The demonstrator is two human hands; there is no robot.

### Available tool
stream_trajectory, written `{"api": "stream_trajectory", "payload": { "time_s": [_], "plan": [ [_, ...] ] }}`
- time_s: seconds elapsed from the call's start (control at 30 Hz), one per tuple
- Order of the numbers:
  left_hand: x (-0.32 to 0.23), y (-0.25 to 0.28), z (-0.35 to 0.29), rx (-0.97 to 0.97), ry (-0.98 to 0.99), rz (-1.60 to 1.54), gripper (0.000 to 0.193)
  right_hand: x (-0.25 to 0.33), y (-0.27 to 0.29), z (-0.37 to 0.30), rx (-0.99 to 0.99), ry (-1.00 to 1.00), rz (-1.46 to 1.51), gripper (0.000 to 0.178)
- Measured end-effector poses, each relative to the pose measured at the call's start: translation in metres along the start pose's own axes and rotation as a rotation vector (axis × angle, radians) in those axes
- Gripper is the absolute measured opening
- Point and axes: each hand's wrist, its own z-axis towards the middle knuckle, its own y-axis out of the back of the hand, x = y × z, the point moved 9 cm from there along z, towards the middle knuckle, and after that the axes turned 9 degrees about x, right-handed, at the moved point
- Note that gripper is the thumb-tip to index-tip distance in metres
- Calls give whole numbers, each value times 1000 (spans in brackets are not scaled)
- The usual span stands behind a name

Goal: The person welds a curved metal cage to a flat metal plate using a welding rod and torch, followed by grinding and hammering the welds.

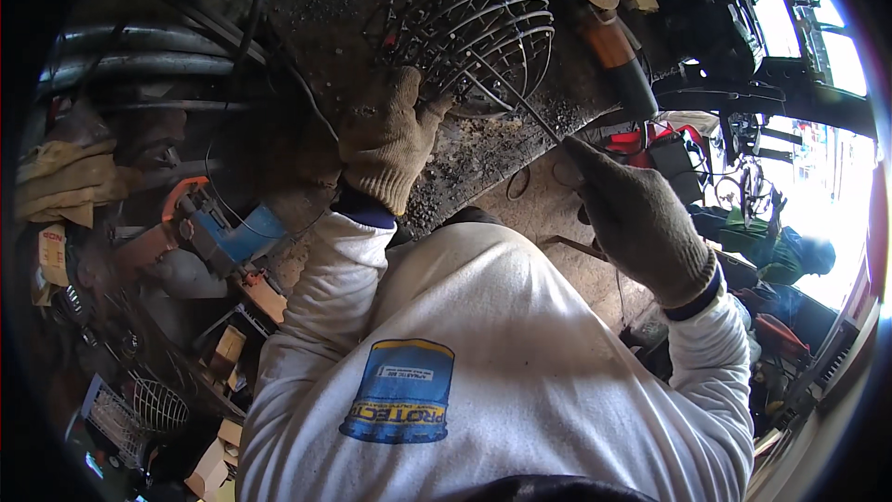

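Note:
A round cage of bent metal wire [506, 14] rests on the dirty workbench at the top middle. My left hand [390, 139], in a tan knit glove, is closed at the cage's lower left edge, its thumb by the lower rim. Some of its fingertips are hidden. My right hand [641, 218], in a darker knit glove, is wrapped round a thin metal rod [530, 112]. From that hand the rod slants up and left, and its far end meets the cage's wires.
An orange and black angle grinder [609, 46] lies right of the cage. Dark grit [446, 172] covers the bench [316, 9]. At left are a blue and orange tool [232, 223] and tan work gloves [70, 177]. Another person [780, 246] is at far right. Another wire cage [160, 404] sits lower left.

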Motion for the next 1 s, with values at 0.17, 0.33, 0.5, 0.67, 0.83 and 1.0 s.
{"api": "stream_trajectory", "payload": {
  "time_s": [0.17, 0.33, 0.5, 0.67, 0.83, 1.0],
  "plan": [
    [-4, 2, 2, 36, 46, 11, 45, -4, -11, 9, 21, -21, 26, 48],
    [-8, 4, -1, -32, 3, 41, 42, -12, -33, 7, -54, -28, 93, 49],
    [-9, 4, 1, -5, -17, 49, 42, -8, -37, 9, -131, -5, -17, 53],
    [-4, -4, 2, 42, 23, 61, 45, -14, -43, 10, -112, -38, -27, 50],
    [-1, -1, -2, 44, 27, -7, 49, -14, -44, 9, -178, 51, 5, 49],
    [10, -6, -12, 98, 60, -92, 52, -9, -45, 7, -187, 56, 52, 47]
  ]
}}
